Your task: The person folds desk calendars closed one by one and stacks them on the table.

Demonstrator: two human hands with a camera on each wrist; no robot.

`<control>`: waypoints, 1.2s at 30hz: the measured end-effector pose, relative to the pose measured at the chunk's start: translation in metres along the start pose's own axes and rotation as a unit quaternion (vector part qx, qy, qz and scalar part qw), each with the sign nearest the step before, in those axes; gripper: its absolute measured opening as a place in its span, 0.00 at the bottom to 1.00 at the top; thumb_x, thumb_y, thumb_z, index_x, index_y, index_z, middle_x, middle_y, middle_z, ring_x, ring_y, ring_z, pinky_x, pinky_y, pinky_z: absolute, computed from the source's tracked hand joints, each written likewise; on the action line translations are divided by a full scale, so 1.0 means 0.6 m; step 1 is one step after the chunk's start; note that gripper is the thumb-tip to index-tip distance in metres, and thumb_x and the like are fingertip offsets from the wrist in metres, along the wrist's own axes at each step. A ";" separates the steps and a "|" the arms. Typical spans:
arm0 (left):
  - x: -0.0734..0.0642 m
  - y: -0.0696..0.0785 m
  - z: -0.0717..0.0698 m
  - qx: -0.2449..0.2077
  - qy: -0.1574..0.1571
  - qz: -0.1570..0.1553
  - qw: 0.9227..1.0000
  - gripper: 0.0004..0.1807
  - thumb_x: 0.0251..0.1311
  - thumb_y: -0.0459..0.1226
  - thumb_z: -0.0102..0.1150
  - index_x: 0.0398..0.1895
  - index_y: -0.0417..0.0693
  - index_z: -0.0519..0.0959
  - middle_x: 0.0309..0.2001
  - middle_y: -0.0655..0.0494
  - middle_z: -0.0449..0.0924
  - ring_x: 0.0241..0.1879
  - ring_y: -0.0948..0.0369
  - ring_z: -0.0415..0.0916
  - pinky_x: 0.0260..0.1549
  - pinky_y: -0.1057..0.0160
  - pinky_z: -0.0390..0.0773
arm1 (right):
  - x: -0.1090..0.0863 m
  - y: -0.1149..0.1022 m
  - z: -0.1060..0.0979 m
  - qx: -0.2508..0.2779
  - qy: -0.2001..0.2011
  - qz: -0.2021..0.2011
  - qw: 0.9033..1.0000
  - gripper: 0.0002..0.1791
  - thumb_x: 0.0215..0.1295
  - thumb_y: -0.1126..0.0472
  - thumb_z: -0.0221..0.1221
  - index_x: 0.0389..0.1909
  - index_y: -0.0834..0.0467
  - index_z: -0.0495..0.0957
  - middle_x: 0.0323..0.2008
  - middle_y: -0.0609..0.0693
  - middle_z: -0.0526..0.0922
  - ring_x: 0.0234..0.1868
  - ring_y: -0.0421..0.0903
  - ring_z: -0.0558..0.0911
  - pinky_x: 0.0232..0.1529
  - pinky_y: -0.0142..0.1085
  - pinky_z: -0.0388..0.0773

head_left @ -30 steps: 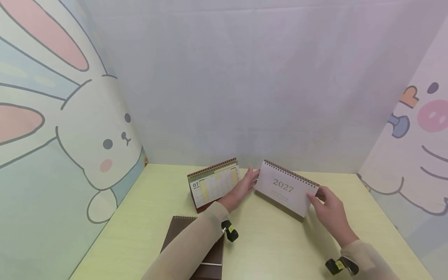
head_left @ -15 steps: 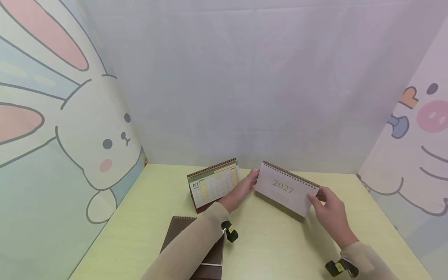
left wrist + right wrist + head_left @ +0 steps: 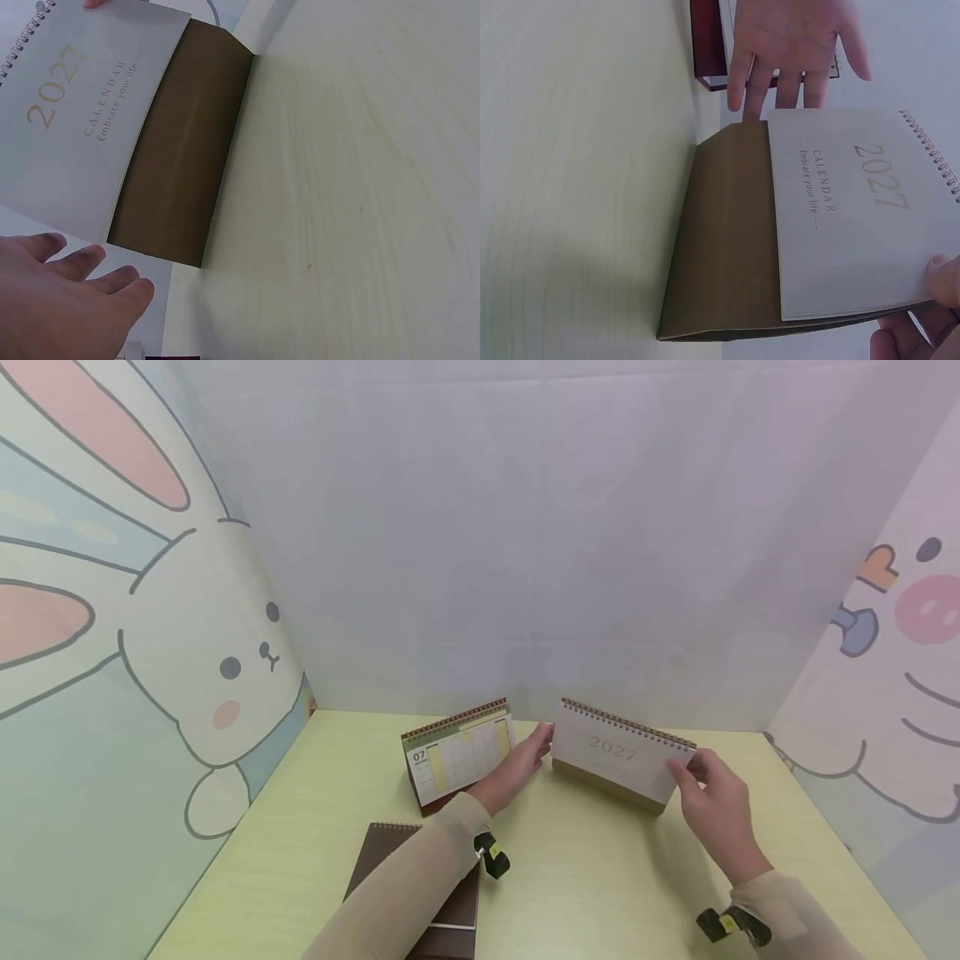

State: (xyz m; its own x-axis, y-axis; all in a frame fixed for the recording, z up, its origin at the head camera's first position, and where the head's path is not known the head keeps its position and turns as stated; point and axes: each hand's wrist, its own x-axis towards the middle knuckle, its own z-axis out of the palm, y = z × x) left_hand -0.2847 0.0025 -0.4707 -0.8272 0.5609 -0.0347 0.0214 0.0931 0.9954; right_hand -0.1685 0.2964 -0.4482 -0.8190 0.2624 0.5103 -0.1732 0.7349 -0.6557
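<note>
In the head view, a white 2027 desk calendar (image 3: 618,756) with a brown base and wire spiral stands upright on the table, angled. My right hand (image 3: 717,810) pinches its right edge, thumb (image 3: 943,281) on the front page and fingers behind. Beside the left edge is my left hand (image 3: 517,768), fingers extended, fingertips right at that edge; the left wrist view shows this hand (image 3: 67,304) with spread fingers. Further left stands another desk calendar (image 3: 459,764), marked 07, with a dark red base, partly hidden by my left hand and wrist.
Dark brown spiral-bound calendars or notebooks (image 3: 463,906) lie at the front left, partly under my left sleeve in this view. A pale curtain wall (image 3: 525,543) rises behind the yellowish table (image 3: 585,877). Cartoon-printed panels (image 3: 195,660) flank both sides.
The right end of the 2027 calendar has swung back and slightly right with my right hand, so it faces forward more. My left hand has dipped slightly and stays beside its left edge.
</note>
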 end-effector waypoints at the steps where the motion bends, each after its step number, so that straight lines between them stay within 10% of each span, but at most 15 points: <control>1: 0.000 0.000 0.000 0.001 0.000 0.000 1.000 0.49 0.94 0.69 0.23 1.00 0.48 0.51 1.00 0.46 0.50 0.99 0.41 0.48 0.99 0.40 0.51 | 0.000 -0.001 0.000 0.002 0.001 0.003 1.000 0.05 0.82 0.68 0.71 0.48 0.67 0.85 0.44 0.66 0.95 0.42 0.21 0.81 0.40 0.15 0.71; 11: -0.004 -0.002 0.008 0.075 0.015 -0.001 0.997 0.38 0.91 0.45 0.57 0.98 0.60 0.61 0.95 0.52 0.64 0.96 0.44 0.60 0.95 0.34 0.61 | -0.003 -0.013 -0.003 0.023 0.037 0.028 0.999 0.06 0.81 0.70 0.71 0.44 0.68 0.84 0.43 0.70 0.94 0.38 0.12 0.72 0.34 0.21 0.68; 27: -0.006 0.001 0.017 0.194 0.069 0.052 0.977 0.16 0.91 0.39 0.62 0.70 0.43 0.87 0.67 0.44 0.93 0.67 0.49 0.91 0.69 0.46 0.91 | 0.002 -0.021 -0.019 0.035 0.015 0.076 0.996 0.09 0.87 0.67 0.66 0.55 0.71 0.84 0.48 0.70 0.92 0.35 0.22 0.75 0.31 0.23 0.73; 36: -0.015 0.009 0.015 0.213 0.082 0.092 0.969 0.08 0.87 0.38 0.66 0.51 0.43 0.89 0.43 0.55 0.90 0.38 0.65 0.77 0.39 0.68 0.79 | 0.020 -0.013 -0.028 0.067 -0.025 0.155 0.985 0.17 0.92 0.61 0.61 0.65 0.72 0.84 0.55 0.68 0.92 0.37 0.24 0.80 0.38 0.20 0.81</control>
State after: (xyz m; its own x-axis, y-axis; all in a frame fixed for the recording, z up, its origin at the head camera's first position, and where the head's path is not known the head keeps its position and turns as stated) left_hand -0.2719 0.0056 -0.4659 -0.8649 0.4646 0.1901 0.3787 0.3553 0.8546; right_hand -0.1677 0.3040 -0.4276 -0.8694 0.4278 0.2474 0.0224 0.5343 -0.8450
